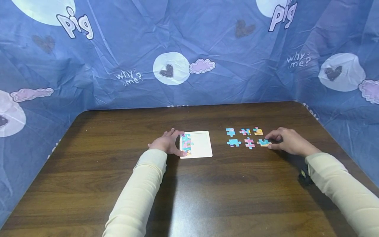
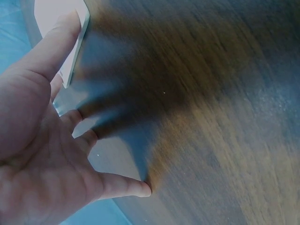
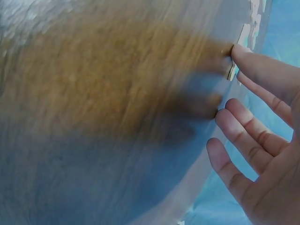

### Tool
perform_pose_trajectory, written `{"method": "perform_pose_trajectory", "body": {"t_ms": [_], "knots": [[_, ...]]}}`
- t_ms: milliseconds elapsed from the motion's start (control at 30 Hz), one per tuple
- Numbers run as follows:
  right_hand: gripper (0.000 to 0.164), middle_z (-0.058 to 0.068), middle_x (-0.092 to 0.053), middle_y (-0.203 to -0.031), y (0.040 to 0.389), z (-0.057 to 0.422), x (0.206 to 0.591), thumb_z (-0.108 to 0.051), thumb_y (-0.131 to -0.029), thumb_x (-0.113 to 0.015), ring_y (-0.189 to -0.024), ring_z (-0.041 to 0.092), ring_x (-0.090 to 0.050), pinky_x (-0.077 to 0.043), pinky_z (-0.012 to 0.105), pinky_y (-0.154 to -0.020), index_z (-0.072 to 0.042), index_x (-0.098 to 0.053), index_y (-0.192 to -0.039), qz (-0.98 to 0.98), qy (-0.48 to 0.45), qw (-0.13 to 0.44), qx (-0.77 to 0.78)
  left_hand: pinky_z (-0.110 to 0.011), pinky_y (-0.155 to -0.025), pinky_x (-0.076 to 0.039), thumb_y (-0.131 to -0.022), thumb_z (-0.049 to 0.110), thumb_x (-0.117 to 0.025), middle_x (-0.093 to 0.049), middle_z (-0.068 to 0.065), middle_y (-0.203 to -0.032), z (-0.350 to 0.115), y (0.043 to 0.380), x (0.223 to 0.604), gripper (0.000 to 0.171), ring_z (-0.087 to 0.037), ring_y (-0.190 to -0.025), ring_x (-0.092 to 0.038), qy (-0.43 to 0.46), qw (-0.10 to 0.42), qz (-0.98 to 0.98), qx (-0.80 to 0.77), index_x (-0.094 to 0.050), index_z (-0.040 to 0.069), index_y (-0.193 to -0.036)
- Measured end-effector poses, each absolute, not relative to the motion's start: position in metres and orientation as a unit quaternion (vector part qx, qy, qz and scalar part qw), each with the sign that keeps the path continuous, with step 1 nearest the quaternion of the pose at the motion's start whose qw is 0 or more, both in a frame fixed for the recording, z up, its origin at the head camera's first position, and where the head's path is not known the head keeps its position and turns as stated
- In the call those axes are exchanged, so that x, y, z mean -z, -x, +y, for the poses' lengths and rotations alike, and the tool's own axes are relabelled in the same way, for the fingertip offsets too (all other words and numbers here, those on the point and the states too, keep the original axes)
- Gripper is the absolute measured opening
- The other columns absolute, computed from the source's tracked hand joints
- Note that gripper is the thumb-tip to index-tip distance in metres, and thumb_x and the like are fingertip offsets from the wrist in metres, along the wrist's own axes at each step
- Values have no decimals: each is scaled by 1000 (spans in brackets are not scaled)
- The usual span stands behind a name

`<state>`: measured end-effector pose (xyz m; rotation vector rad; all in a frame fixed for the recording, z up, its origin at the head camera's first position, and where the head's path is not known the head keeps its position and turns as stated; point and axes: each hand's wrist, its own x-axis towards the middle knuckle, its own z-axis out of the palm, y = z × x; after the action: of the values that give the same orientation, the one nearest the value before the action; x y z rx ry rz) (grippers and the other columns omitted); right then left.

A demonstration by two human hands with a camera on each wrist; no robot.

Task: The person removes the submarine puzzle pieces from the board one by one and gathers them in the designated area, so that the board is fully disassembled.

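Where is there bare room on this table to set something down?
The widest bare patch of table lies between the two sleeves. More lies left of the left hand, and behind the white board toward the blue cloth. A narrow strip separates board from loose pieces. It's crowded at those two rows, by the right hand.

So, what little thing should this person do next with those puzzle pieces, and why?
I'd probably have the right hand lift the blue-and-tan piece. Its fingertips are at that piece's right end, though I can't tell whether they grip it. The left hand holds the white tray, whose right part is bare, so there's likely room.
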<state>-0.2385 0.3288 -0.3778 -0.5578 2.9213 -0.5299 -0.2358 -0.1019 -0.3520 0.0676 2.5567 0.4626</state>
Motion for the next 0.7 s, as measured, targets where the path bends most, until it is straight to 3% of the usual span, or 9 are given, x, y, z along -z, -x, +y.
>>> {"method": "perform_pose_trajectory", "body": {"t_ms": [267, 533, 700], "knots": [[38, 20, -65, -109, 239, 326, 376, -27, -88, -81, -98, 37, -64, -49, 55, -84, -4, -72, -117, 962, 172, 44, 208, -83, -106, -13, -89, 35, -80, -4, -6, -172, -102, 235, 350, 89, -30, -157, -4, -25, 270, 946, -175, -27, 29, -160], [36, 20, -68, -114, 238, 307, 367, -27, -93, -77, -108, 41, -65, -48, 57, -93, -4, -71, -120, 953, 171, 24, 250, -83, -106, -13, -89, 34, -80, -4, -6, -171, -103, 234, 350, 89, -30, -157, -3, -24, 269, 947, -175, -26, 29, -160], [36, 17, -68, -114, 239, 290, 360, -28, -95, -74, -107, 35, -65, -50, 51, -90, -6, -71, -124, 946, 170, 27, 275, -84, -105, -13, -89, 33, -80, -5, -7, -171, -102, 234, 351, 89, -29, -157, -3, -26, 264, 948, -177, -27, 29, -160]]}}
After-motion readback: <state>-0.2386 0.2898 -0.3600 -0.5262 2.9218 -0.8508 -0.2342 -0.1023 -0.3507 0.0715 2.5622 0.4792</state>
